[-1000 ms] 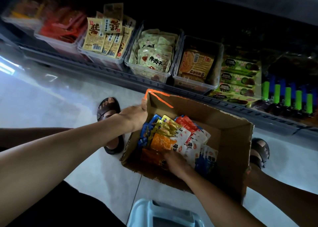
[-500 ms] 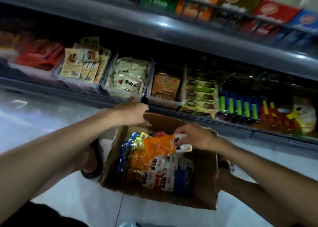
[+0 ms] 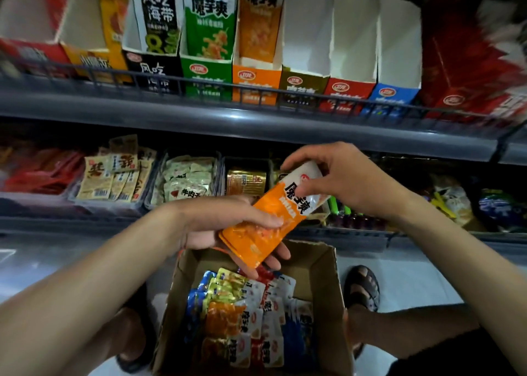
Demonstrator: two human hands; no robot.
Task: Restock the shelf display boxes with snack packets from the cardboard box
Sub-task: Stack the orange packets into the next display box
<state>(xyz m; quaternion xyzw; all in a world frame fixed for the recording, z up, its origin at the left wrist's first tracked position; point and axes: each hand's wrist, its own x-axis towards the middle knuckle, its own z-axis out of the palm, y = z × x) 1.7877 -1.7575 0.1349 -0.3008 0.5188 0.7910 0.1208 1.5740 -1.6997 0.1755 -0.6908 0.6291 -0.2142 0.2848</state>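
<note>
A stack of orange snack packets [image 3: 265, 230] is held above the cardboard box [image 3: 328, 287] on the floor. My left hand [image 3: 228, 227] grips the stack's lower end, thumb on top and fingers beneath. My right hand [image 3: 339, 179] pinches its white upper end. More packets [image 3: 248, 316] in orange, yellow, blue and red lie in the box. On the upper shelf stand display boxes: the orange one [image 3: 255, 82] holds matching packets, while the brown [image 3: 302, 86], red [image 3: 349, 93] and blue [image 3: 392, 95] ones show only white insides.
A wire rail [image 3: 199, 82] runs along the upper shelf's front. Clear bins [image 3: 182, 182] of small snacks fill the lower shelf. My sandalled feet [image 3: 362, 287] stand either side of the box on the pale tiled floor.
My right hand lifted the orange packets out of the box and upward; my left hand left the box flap and took hold of their lower end. The view tilted up to the upper shelf.
</note>
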